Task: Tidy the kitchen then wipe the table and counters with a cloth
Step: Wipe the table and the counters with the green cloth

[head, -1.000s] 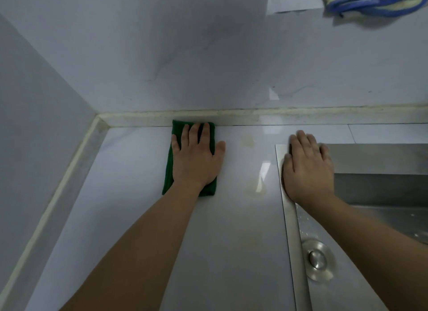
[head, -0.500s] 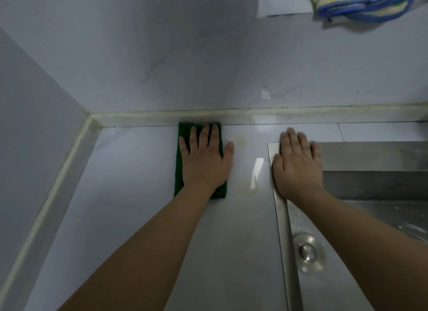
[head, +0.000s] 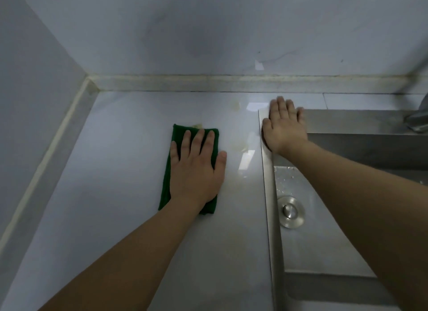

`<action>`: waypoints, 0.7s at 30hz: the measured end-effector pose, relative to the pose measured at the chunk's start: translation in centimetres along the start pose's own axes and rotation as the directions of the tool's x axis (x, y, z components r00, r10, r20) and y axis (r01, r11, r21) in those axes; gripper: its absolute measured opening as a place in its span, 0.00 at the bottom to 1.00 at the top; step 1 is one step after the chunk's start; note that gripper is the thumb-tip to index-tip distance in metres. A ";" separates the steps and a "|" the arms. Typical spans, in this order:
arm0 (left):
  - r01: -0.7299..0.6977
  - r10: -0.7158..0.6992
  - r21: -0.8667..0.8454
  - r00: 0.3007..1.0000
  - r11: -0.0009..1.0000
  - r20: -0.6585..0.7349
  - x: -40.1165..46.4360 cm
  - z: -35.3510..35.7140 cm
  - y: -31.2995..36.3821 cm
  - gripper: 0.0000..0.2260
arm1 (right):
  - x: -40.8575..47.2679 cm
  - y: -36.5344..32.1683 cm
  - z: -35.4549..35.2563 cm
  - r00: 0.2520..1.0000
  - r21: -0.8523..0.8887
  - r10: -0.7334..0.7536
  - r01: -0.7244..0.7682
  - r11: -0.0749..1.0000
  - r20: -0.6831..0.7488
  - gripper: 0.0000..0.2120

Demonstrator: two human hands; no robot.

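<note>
- The folded green cloth (head: pixel 170 171) lies flat on the pale tabletop (head: pixel 111 171), left of the steel sink (head: pixel 347 123).
- I see my left hand (head: pixel 196 169) pressing it down, fingers (head: pixel 203 139) straight and released, gripping nothing.
- My right hand (head: pixel 283 127) rests flat on the sink's rim, fingers extended.
- Risk, as I judge it: yellowish stains (head: pixel 238 146) sit beside the cloth; a narrow stroke could miss them, and the wet rim could let the bracing hand slip.

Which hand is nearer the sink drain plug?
Right. The right hand rests on the sink rim's far left corner, straight beyond the drain plug; the left hand presses the green cloth farther left.
</note>
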State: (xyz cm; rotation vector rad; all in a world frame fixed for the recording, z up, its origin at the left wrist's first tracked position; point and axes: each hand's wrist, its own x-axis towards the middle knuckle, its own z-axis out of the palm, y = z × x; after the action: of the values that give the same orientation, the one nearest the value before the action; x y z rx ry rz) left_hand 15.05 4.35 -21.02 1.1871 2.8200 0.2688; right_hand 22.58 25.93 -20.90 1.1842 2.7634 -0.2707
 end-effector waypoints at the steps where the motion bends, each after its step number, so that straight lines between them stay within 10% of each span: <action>1: 0.000 0.000 -0.002 1.000 1.000 0.000 0.0 0.0 0.1 0.29 | -0.8 -0.1 -0.1 1.000 0.022 -0.017 0.016 1.000 0.021 0.29; 10: 0.010 -0.010 -0.017 1.000 1.000 0.016 -1.4 -1.1 0.7 0.26 | -22.9 -0.9 2.8 0.987 0.139 -0.151 0.141 0.980 0.062 0.37; 21: 0.065 -0.065 -0.006 0.998 0.998 0.011 -15.3 -0.6 0.2 0.27 | -25.9 1.5 4.2 0.988 0.050 -0.156 0.156 0.987 -0.006 0.31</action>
State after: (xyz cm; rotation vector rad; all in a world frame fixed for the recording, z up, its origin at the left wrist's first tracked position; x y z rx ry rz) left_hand 25.87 -6.52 -20.47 1.0899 2.8399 0.2667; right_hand 41.62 7.87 -20.48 0.9802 2.8716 -0.3567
